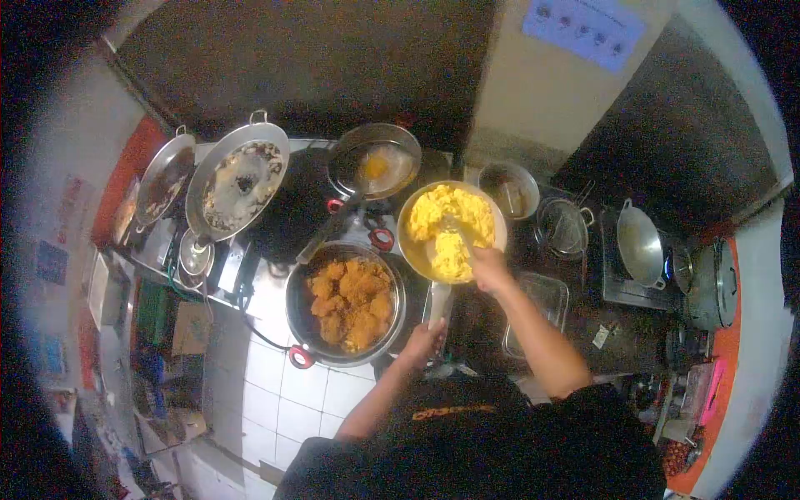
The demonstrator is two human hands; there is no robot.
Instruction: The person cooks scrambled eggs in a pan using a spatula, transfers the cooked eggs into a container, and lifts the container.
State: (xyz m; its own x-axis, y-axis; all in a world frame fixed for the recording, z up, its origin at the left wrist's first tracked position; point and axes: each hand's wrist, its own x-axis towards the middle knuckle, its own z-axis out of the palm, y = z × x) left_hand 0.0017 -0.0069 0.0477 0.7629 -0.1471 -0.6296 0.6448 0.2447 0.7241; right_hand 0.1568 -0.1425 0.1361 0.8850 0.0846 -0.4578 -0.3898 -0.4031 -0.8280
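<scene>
My left hand (pixel 422 343) is wrapped round the pale handle of a frying pan (pixel 407 245), which is tilted toward me. Yellow scrambled eggs (pixel 452 256) lie in the pan in two main clumps. My right hand (pixel 491 272) grips a spatula (pixel 460 230), its blade in among the eggs. To the left of the pan stands a large pot (pixel 398 321) filled with orange-brown fried pieces (pixel 350 302). Behind it a dark pan (pixel 337 171) holds a small yellow-orange portion, with a long-handled ladle or turner (pixel 321 239) beside it.
Two big woks (pixel 200 204) with dark residue stand at the left. A round bowl (pixel 523 179), a wire strainer (pixel 562 227) and a clear rectangular tray (pixel 560 293) are to the right. Farther right, a wok (pixel 640 242) sits on a stove. A hose with a red-rimmed fitting (pixel 301 357) hangs by the pot.
</scene>
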